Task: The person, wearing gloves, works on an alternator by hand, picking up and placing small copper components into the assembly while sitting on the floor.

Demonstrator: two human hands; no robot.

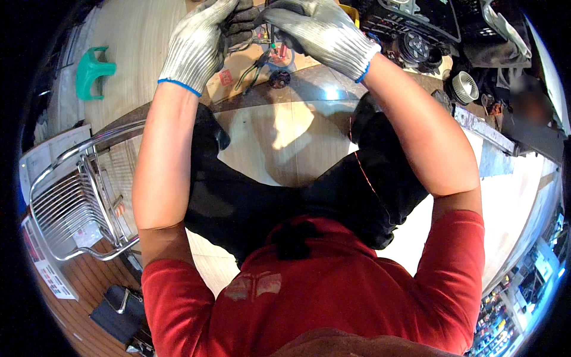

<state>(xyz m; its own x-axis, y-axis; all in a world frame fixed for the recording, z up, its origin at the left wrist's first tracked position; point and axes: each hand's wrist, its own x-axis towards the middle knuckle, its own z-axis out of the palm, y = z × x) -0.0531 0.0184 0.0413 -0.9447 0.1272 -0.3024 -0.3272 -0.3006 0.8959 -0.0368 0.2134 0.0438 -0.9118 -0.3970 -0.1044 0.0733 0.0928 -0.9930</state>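
Note:
Both of my hands wear white knit gloves with blue cuffs and dark-coated palms. My left hand (204,43) is raised at the top edge, its fingers bent inward toward the other hand. Close beside it, my right hand (324,33) has its fingers curled down. Whatever lies between them is hidden by the gloves and cut off by the frame. Below the hands, pliers (253,72) with dark handles lie on the work surface. A clear round dish (291,62) with small red pieces sits beside them. Nearer to me is a round black part (279,79), with a red square piece (226,77) to its left.
A green plastic stool (87,72) stands at the far left, above a chrome-framed chair (71,205). Black crates (410,21) and dark machine parts crowd the far right. A white blower wheel (464,88) sits there, near a pale metal bar (485,131).

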